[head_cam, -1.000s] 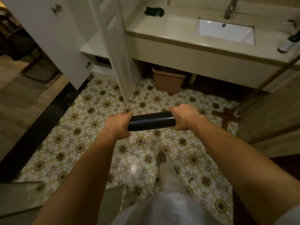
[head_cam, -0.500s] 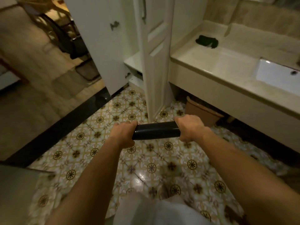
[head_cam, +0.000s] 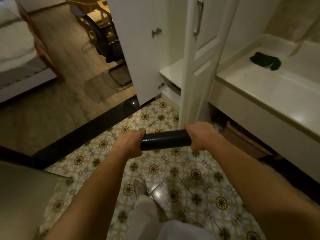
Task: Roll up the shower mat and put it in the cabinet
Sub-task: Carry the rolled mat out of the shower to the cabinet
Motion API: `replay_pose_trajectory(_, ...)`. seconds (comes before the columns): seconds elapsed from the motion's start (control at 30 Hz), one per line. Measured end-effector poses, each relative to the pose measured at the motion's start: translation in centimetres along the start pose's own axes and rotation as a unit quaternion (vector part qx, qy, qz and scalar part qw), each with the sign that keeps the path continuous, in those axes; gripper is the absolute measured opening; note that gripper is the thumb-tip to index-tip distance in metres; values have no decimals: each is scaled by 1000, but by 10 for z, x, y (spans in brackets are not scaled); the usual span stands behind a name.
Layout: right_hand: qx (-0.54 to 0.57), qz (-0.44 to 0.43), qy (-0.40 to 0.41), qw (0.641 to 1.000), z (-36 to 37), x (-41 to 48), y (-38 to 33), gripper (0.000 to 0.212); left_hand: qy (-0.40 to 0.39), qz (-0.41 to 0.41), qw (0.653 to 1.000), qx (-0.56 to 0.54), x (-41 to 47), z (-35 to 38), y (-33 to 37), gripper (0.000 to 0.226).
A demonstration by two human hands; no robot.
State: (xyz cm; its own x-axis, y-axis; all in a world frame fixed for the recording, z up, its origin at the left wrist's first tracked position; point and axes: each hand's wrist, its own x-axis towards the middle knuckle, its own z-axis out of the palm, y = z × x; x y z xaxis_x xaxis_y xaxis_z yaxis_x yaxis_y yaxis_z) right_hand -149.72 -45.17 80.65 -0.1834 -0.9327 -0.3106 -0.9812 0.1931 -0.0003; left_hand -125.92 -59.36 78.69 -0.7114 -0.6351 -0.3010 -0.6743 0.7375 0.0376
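The shower mat (head_cam: 165, 139) is a tight black roll, held level in front of me above the patterned floor. My left hand (head_cam: 129, 143) is shut around its left end and my right hand (head_cam: 201, 135) around its right end. Straight ahead stands the white cabinet (head_cam: 170, 71), both doors swung open. Its right door (head_cam: 197, 63) with a metal handle stands edge-on just beyond the roll, and its left door (head_cam: 138, 49) is swung back. A pale shelf and a dark gap under it show between the doors.
A cream vanity counter (head_cam: 259, 94) with a dark green cloth (head_cam: 265, 61) runs along the right. A brown bin (head_cam: 242, 141) sits under it. A black threshold (head_cam: 83, 134) separates the tiles from a wooden floor, with a bed (head_cam: 15, 52) at left. My leg and shoe (head_cam: 141, 187) are below.
My view has swung left and moved closer to the cabinet. The sink has left the frame and the bedroom floor has come in. Both hands have kept their hold on the rolled mat.
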Motion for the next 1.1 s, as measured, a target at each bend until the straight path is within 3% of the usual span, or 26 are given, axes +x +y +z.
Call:
replay_pose_trajectory(0.6, 22, 28, 20, 999, -124, 246, -61, 51, 16, 59, 998, -2, 163, -117, -215, 53)
replay_pose_trajectory(1.1, 52, 63, 4, 997, -170, 413, 30, 54, 16, 128, 991, -34, 376, -170, -269, 55)
